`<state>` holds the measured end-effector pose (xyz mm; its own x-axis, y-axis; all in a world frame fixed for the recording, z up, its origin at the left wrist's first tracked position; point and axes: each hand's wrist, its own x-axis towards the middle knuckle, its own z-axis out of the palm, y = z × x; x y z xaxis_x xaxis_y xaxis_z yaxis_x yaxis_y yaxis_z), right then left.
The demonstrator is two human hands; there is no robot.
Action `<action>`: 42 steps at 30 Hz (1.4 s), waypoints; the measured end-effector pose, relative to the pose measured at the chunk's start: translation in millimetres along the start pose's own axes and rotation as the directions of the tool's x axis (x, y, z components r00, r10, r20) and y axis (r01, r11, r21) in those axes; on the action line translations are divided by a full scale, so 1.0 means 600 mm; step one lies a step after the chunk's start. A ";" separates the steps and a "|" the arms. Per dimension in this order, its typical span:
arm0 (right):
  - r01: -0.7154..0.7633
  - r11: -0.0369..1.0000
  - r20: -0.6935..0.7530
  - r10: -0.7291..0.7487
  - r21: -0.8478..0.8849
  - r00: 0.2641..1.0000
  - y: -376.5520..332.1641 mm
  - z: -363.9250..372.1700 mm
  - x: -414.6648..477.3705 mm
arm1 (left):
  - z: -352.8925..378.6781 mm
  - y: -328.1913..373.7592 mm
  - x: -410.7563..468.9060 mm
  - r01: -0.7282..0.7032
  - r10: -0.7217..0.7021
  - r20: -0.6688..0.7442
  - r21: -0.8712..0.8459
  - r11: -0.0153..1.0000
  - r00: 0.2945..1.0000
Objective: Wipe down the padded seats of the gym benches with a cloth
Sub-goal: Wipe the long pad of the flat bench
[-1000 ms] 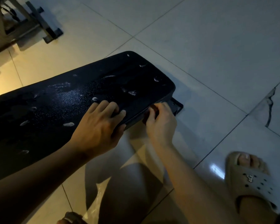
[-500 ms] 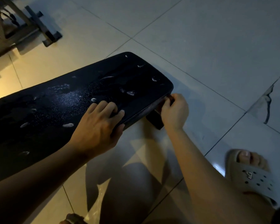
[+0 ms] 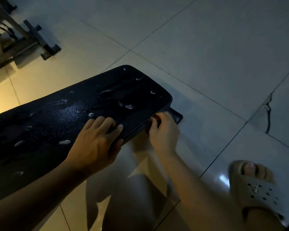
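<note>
At far left, a metal frame (image 3: 28,39) stands on the tiled floor (image 3: 207,47). The black padded seat (image 3: 65,117), flecked with pale smears, reaches in from the left. Your left grip (image 3: 97,144) clasps its near edge, fingers on top and thumb beneath. Your right grip (image 3: 163,132) is clenched on a dark cloth (image 3: 176,115) at the seat's end corner. Your sandal (image 3: 257,190) is far right.

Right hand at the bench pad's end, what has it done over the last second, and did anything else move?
The right hand slid its dark cloth out to the end corner of the bench pad, then back along the near edge, the cloth now poking past the corner. The left hand kept gripping the near edge; the pad stayed put.
</note>
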<state>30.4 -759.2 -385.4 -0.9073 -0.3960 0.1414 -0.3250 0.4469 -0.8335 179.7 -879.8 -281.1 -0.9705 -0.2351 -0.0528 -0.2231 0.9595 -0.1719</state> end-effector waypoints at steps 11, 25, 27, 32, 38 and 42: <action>-0.119 0.993 -0.025 0.119 0.021 0.993 0.019 0.007 0.029 | 0.000 -0.002 0.003 0.000 0.000 0.008 -0.007 1.000 1.000; -0.334 0.935 -0.118 0.348 0.119 0.930 0.086 0.003 0.108 | 0.005 -0.003 -0.001 -0.003 0.003 0.012 -0.016 1.000 1.000; -0.437 0.862 -0.162 0.484 0.256 0.860 0.085 0.000 0.133 | 0.003 -0.003 0.000 0.005 -0.005 0.015 -0.016 1.000 1.000; -0.536 0.666 -0.088 0.666 0.519 0.741 0.039 0.010 0.111 | 0.003 -0.003 0.002 0.005 -0.005 0.012 -0.015 1.000 1.000; -0.472 0.704 0.039 0.536 0.530 0.843 -0.046 0.002 -0.008 | 0.003 -0.003 0.002 -0.001 0.001 0.008 -0.004 1.000 1.000; -0.454 0.736 0.210 0.406 0.502 0.890 -0.059 -0.005 -0.062 | -0.001 -0.001 0.004 0.018 -0.018 0.024 -0.009 1.000 1.000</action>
<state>75.2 -757.9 -359.6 -0.8829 -0.3394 -0.3246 0.3071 0.1056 -0.9458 177.7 -880.8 -280.4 -0.9640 -0.2558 -0.0728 -0.2415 0.9565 -0.1637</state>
